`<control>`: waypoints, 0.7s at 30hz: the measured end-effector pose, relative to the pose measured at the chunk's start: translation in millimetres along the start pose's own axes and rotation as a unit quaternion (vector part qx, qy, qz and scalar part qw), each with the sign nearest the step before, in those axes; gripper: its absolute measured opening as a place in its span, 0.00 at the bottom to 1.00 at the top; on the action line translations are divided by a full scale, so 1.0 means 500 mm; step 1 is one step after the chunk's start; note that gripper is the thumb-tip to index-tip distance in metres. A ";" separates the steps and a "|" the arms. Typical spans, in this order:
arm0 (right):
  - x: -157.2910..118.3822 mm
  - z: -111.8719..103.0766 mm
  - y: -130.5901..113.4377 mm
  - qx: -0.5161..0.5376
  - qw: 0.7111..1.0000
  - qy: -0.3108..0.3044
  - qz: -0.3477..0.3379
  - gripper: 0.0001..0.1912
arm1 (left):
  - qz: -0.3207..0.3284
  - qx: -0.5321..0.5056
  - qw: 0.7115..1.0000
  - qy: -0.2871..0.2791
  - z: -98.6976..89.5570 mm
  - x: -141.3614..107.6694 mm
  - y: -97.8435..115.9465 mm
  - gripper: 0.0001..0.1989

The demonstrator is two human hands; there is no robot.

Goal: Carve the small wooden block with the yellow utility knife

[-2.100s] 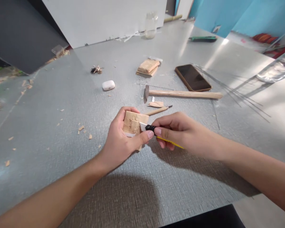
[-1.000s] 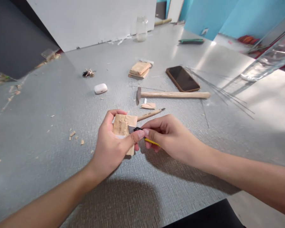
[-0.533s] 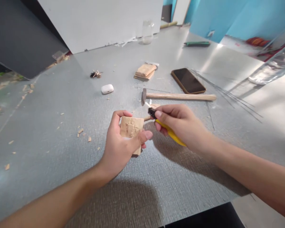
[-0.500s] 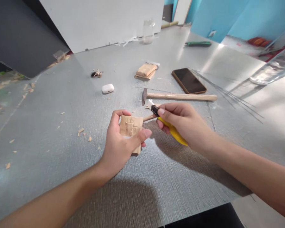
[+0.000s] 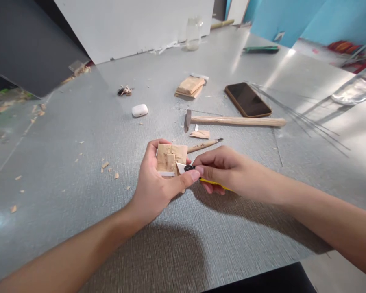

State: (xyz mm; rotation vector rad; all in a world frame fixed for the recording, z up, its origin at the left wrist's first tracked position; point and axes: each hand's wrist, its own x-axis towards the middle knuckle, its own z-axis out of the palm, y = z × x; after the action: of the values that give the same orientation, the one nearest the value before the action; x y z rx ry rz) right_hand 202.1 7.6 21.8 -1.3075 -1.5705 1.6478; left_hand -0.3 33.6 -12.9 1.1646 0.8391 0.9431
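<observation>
A small carved wood block (image 5: pixel 170 158) is clasped in the left hand (image 5: pixel 158 185), tilted up so its face can be worked. A yellow utility knife (image 5: pixel 198 173) is gripped in the right hand (image 5: pixel 224 171), its blade laid against the block beside the left thumb, which braces it. Just beyond the fingers, a chisel (image 5: pixel 205 143) and hammer (image 5: pixel 232 120) lie on the counter (image 5: pixel 79 134).

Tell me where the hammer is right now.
In the head view the hammer lies flat on the grey table, beyond the right hand, with the phone just behind it and the small carving tool just in front.
</observation>
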 end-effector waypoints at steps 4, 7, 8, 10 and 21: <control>0.003 -0.005 0.005 0.026 1.000 0.004 -0.001 0.17 | -0.002 0.007 1.000 -0.006 0.003 0.001 0.002 0.36; 0.003 -0.005 0.006 0.027 1.000 0.002 -0.001 0.14 | -0.020 0.011 1.000 0.000 0.004 0.002 0.003 0.36; 0.003 -0.003 0.006 0.024 1.000 0.006 -0.001 0.14 | -0.023 0.009 1.000 0.000 0.004 0.003 0.003 0.36; 0.003 0.003 0.004 0.013 1.000 0.025 -0.007 0.14 | -0.020 0.010 1.000 0.002 0.006 0.003 0.003 0.36; 0.016 0.015 0.002 -0.022 0.995 0.097 -0.022 0.18 | -0.010 0.038 0.998 0.046 0.011 0.003 -0.002 0.31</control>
State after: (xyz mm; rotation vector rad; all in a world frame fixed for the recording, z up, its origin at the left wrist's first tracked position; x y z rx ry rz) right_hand 192.6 10.7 17.6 -1.4003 -1.5151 1.4216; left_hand 5.3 33.1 -12.8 1.1825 0.9665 0.9608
